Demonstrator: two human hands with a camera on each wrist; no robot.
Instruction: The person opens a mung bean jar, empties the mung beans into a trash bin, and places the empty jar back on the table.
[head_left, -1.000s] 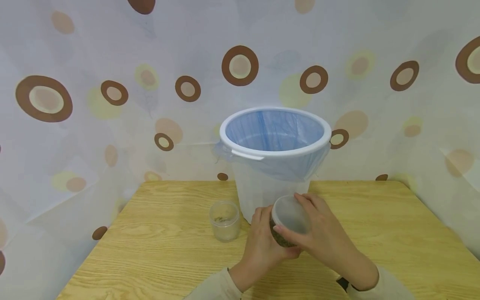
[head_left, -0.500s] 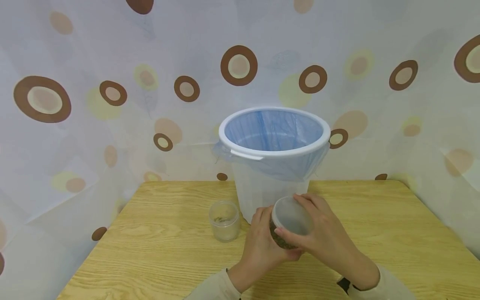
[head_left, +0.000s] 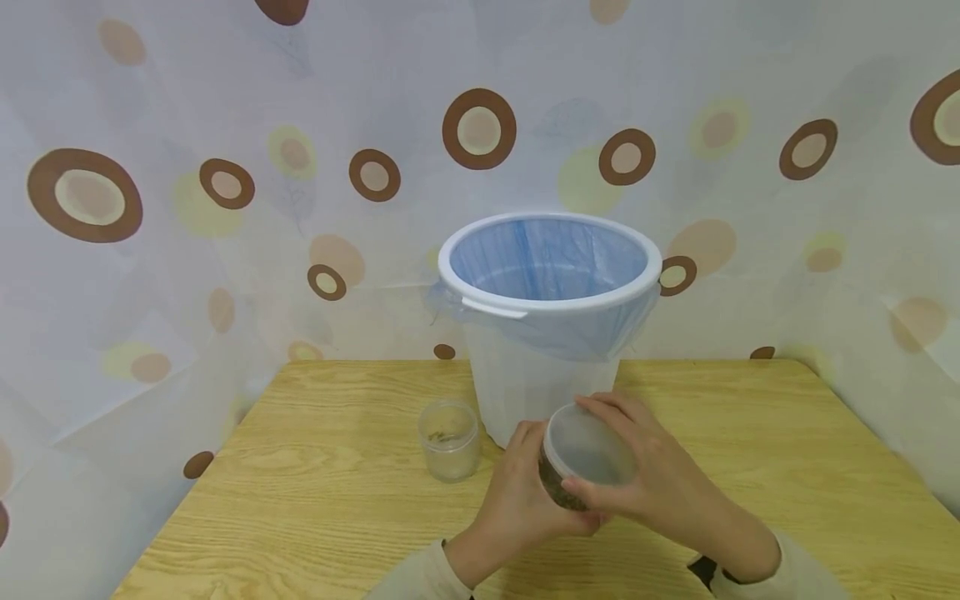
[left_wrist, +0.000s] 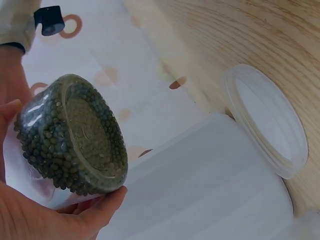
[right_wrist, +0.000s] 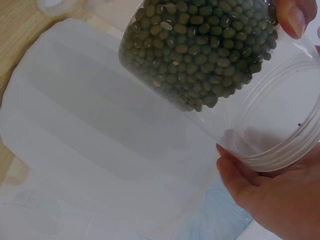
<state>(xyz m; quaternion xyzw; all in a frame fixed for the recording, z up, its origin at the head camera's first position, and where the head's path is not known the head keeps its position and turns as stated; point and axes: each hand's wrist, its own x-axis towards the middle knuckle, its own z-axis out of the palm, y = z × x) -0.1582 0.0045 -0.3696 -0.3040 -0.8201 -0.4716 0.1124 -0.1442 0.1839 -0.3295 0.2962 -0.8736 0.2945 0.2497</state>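
Two-handed, held a tilted jar (left_wrist: 70,140) of small green beans (right_wrist: 200,50), gripped its side with the left hand (head_left: 521,496), clasped its top with the right hand (head_left: 652,471), in front of a white bin (head_left: 536,371) on the wooden table (head_left: 315,500).

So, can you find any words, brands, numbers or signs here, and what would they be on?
There is no readable text in any view.
Jar of small green beans: no label visible; a faint mark on its base is too blurred to read.
Clear container: none visible.
White bin: none visible.
Backdrop: only printed circles and ovals visible.
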